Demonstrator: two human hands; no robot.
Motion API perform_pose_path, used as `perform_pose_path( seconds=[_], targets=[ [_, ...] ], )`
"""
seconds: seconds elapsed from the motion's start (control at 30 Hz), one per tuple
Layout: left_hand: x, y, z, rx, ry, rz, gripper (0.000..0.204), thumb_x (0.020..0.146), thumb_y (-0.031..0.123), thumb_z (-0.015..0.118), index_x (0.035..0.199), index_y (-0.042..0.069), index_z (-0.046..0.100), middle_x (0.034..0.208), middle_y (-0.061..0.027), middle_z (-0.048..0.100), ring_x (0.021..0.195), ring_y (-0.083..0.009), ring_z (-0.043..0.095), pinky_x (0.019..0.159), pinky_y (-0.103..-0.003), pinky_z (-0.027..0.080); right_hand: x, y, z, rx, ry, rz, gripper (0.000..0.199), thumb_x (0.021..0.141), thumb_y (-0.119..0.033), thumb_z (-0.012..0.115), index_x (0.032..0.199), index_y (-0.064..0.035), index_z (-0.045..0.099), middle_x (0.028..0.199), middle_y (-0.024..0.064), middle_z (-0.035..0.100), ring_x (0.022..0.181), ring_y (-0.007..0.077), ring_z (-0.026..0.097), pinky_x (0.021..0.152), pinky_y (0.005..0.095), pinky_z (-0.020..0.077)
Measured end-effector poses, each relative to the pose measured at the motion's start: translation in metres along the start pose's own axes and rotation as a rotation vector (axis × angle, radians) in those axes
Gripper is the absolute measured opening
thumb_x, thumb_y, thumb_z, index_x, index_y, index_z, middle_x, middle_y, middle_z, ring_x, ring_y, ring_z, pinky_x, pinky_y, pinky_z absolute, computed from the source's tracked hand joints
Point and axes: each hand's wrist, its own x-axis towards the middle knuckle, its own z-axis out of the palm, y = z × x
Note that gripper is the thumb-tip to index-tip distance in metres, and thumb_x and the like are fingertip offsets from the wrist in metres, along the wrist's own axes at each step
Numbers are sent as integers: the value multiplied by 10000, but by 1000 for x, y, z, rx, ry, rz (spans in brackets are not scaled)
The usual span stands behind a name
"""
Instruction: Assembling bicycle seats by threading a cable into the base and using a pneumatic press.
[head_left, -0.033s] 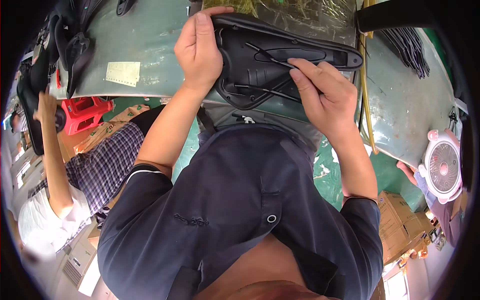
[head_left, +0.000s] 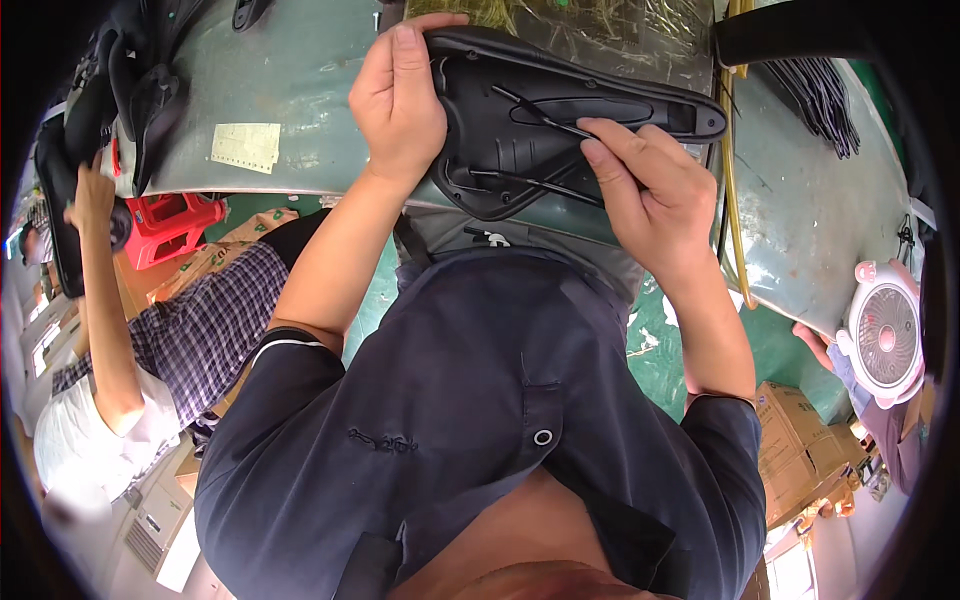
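Upturned black bicycle saddle (head_left: pixel 560 120) held over the grey bench (head_left: pixel 290 90), left hand (head_left: pixel 400 95) clamped round its wide end, right hand (head_left: pixel 640 190) pinching a thin rail: could twist loose if the pinch slackens

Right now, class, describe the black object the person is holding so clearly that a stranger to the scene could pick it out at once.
Start at the grey-green worktable across the top of the view. At its near edge, the left hand and right hand hold a black bicycle saddle turned underside up. Unlike the dark items piled at the table's far left, it is long, tapers to the right, and shows thin metal rails along its moulded underside.
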Motion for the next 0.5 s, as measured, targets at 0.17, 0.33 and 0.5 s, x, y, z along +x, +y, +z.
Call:
perform_pose_path(
  seconds=[0.17, 0.33, 0.5],
  targets=[
    [0, 0, 1, 13, 23, 47, 384, 1201, 204, 491, 1149, -61, 763, 1081, -63, 802, 890, -69, 628, 835, -220, 506, 5, 0, 0, -6, -15, 14, 144, 929, -88, 848, 1072, -73, 842, 668, 48, 571, 530, 184, 551, 499, 338, 442],
    [0, 0, 4, -14, 33, 28, 387, 1200, 202, 493, 1137, -65, 766, 1081, -75, 807, 913, -79, 648, 851, -229, 519, 1, 1, -2, -27, -34, -9, 140, 922, -92, 851, 1061, -80, 840, 680, 42, 575, 530, 189, 558, 495, 343, 444],
    [0, 5, 4, -7, 24, 3, 380, 1199, 189, 489, 1138, -67, 762, 1094, -99, 815, 926, -107, 681, 868, -250, 541, 15, -4, 0, -135, -24, -116, 171, 879, -145, 878, 1044, -117, 842, 687, 23, 559, 535, 203, 575, 494, 351, 461]
  ],
)
